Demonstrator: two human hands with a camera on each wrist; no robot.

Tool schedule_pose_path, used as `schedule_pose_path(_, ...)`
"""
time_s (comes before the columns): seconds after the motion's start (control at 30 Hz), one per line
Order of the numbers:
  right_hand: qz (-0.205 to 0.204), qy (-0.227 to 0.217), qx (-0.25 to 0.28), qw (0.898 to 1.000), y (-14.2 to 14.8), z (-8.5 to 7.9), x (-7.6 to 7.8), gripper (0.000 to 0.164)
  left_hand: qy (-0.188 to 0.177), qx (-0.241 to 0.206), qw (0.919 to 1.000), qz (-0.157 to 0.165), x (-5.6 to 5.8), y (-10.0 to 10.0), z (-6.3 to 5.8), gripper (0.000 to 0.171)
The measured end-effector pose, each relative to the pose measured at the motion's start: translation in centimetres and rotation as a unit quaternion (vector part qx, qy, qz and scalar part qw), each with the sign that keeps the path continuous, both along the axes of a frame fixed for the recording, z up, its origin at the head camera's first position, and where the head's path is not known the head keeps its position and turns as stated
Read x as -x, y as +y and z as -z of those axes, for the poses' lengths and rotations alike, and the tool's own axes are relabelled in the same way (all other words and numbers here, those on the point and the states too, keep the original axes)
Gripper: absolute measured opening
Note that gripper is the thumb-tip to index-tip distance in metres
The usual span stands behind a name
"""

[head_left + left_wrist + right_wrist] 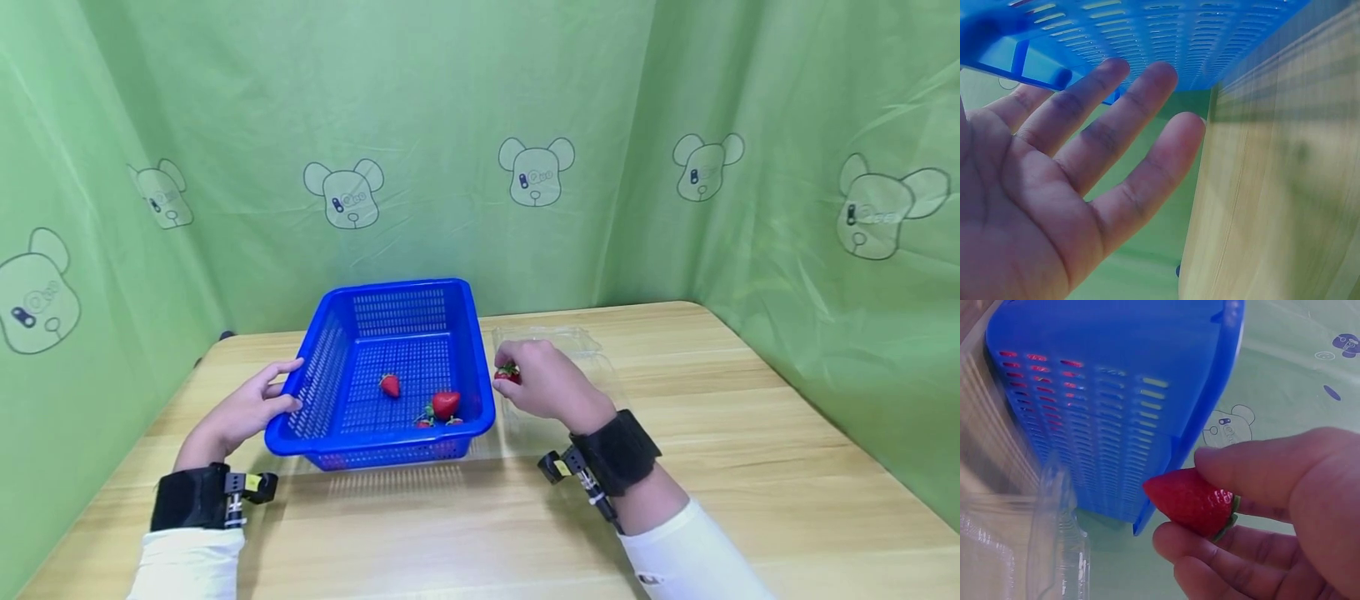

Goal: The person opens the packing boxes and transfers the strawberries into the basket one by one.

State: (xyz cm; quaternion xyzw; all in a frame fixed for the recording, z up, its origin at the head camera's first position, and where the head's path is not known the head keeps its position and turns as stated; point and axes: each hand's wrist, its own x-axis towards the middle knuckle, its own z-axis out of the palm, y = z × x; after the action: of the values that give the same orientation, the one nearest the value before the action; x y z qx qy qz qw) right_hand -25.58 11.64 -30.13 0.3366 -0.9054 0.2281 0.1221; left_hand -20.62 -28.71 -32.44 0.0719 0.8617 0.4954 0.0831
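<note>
A blue slotted plastic basket [471, 333] stands on the table. Inside it are a small strawberry [390, 385] and a larger strawberry [446, 405], with others partly hidden by the near wall. At the basket's left rim, my left hand [243, 412] holds on with the thumb over the edge; in the left wrist view its other fingers [1141, 94] stretch under the rim along the slotted wall. My right hand [546, 382] pinches a strawberry [1191, 500] between thumb and fingers, above a clear plastic box [525, 427] right of the basket.
The wooden table [735, 467] ends at a far edge close behind the basket. A green curtain [442, 100] with bear-head prints surrounds it. The clear box's upright edge [1054, 531] stands close beside the basket's right wall.
</note>
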Motion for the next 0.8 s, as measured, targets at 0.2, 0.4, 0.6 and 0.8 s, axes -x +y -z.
schedule_pose_path(0.2,0.000,0.021,0.008,1.000,-0.3,-0.4,-0.4,0.015,0.001,0.000,1.0000,-0.001,-0.1,-0.1,0.0,0.064)
schedule_pose_path(0.4,0.008,0.038,0.032,0.999,-0.6,-0.7,-0.8,0.014,0.001,0.000,1.0000,-0.002,-0.1,-0.1,0.0,0.064)
schedule_pose_path(0.6,0.005,0.081,0.072,0.994,-1.2,-0.5,-1.1,0.014,0.000,0.003,1.0000,-0.002,-0.1,0.0,0.0,0.064)
schedule_pose_path(0.8,0.004,0.093,0.100,0.991,-2.1,-0.2,-1.5,0.017,0.000,0.007,1.0000,-0.002,-0.1,0.1,-0.1,0.063)
